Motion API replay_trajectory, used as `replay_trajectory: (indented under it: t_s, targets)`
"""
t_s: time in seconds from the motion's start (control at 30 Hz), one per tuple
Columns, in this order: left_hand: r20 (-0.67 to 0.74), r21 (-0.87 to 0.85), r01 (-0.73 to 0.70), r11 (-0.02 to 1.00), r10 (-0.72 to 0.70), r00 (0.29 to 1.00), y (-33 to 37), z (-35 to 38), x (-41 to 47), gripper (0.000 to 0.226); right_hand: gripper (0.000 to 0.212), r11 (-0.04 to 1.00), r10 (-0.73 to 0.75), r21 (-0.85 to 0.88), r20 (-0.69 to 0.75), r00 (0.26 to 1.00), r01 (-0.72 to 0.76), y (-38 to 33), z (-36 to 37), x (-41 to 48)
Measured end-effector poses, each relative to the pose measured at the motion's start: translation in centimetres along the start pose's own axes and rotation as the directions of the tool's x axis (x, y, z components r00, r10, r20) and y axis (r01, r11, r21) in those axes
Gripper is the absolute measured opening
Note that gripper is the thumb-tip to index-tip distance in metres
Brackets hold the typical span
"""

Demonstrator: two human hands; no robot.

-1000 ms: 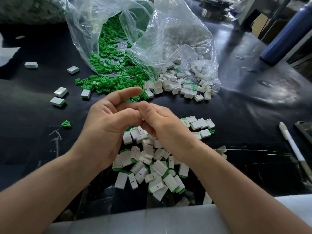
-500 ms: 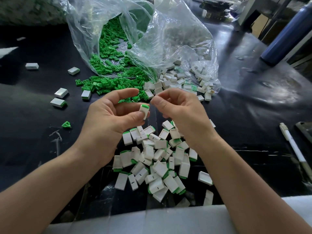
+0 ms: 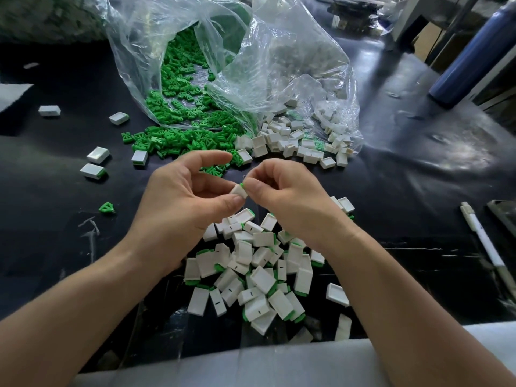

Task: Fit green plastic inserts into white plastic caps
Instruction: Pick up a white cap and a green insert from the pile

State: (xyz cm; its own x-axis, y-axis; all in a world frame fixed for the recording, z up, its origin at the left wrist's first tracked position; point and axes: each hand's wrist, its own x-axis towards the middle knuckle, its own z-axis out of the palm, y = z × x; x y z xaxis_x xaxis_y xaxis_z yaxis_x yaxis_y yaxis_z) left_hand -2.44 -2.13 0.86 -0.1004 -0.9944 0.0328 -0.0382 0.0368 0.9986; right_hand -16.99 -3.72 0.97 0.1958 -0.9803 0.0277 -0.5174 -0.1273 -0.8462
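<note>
My left hand pinches a small white cap between thumb and fingers above the table. A green insert sticks out of the cap's top, and the fingertips of my right hand pinch it there. Below my hands lies a heap of assembled caps, white with green edges. Loose green inserts spill from a clear plastic bag. Empty white caps lie at the bag's right mouth.
A few stray caps and one green insert lie at the left on the black table. A blue cylinder stands at the far right. A white pen lies near the right edge.
My hands separated over the heap, the left one holding up the cap. Now the right hand has come back and its fingertips meet the green insert on the cap.
</note>
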Motion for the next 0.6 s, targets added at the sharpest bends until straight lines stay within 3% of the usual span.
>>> replay_trajectory:
  t_s: [0.13, 0.2, 0.27, 0.37, 0.5, 0.6]
  targets:
    - [0.037, 0.032, 0.002, 0.999, -0.003, 0.999, 0.2, 0.1, -0.4, 0.036, 0.019, 1.0, 0.014, 0.015, -0.051, 0.999, -0.014, 0.2, -0.6, 0.5]
    - [0.043, 0.063, -0.006, 0.998, 0.003, 0.999, 0.2, 0.2, -0.7, 0.033, 0.011, 0.995, -0.014, -0.101, -0.159, 0.987, -0.002, 0.4, -0.8, 0.9]
    - [0.003, 0.072, -0.011, 0.997, 0.011, 1.0, 0.0, 0.2, -0.4, 0.021, 0.024, 0.959, -0.07, -0.282, -0.207, 0.976, 0.009, 0.7, -0.8, 1.4]
    - [-0.064, 0.035, 0.02, 0.999, -0.017, 0.998, -0.3, 0.0, 0.0, 0.019, 0.048, 0.882, -0.126, -0.465, -0.067, 0.99, 0.081, 1.3, -0.2, 2.3]
    - [-0.113, -0.025, 0.038, 0.999, -0.04, 0.993, -0.2, -0.2, 0.1, 0.021, 0.056, 0.814, -0.055, -0.565, 0.151, 0.987, 0.132, 2.1, 0.8, 3.2]
    - [-0.139, -0.032, 0.04, 0.999, -0.044, 0.989, -0.4, -0.3, 0.3, 0.022, 0.052, 0.777, -0.032, -0.621, 0.126, 0.992, 0.104, 2.4, 0.8, 3.3]
